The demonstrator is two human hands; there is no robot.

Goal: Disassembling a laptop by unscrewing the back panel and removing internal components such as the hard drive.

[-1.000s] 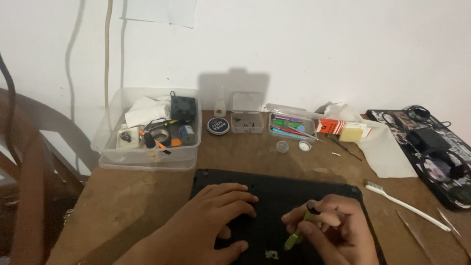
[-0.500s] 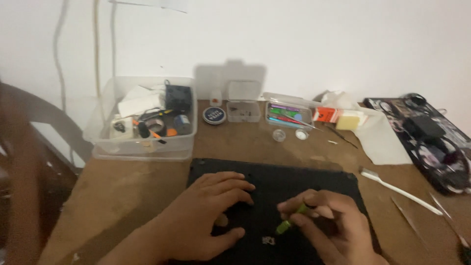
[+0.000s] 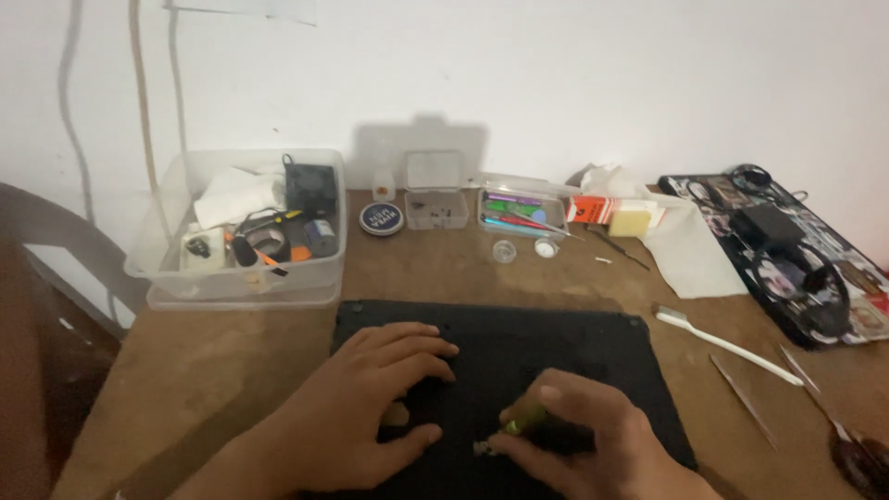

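brown wood of the table (image 3: pixel 185 370) is left bare at nine o'clock, where the widest free stretch is seen, running to the near left edge beside a dark chair back (image 3: pixel 37 306). at ten o'clock a clear plastic bin (image 3: pixel 157 268) of cables and small parts is set against the wall, its front wall near the far-left corner of the black laptop base (image 3: pixel 556 343), which is laid underside up at the centre. the left hand (image 3: pixel 370 407) is spread flat on that base, fingers open and nothing held, pressing at its left half. just right of it, at six o'clock, the right hand (image 3: pixel 583 444) is closed around a yellow-green screwdriver (image 3: pixel 523 421), whose tip is set down on the base near its near edge; a small pale part by the tip is too blurred to be told. at twelve o'clock a round dark tin (image 3: pixel 381 218), a small clear box (image 3: pixel 436 199) and a clear tray of coloured tools (image 3: pixel 520 211) are lined along the wall, well apart from the hands, with two little clear caps (image 3: pixel 524 249) in front. at two o'clock a white cloth (image 3: pixel 685 250) is spread. at three o'clock a white toothbrush (image 3: pixel 727 344) and thin metal tweezers (image 3: pixel 741 398) are laid just beside the base's right edge, narrowing the room there. a patterned dark board (image 3: pixel 796 259) is placed at the far right edge.
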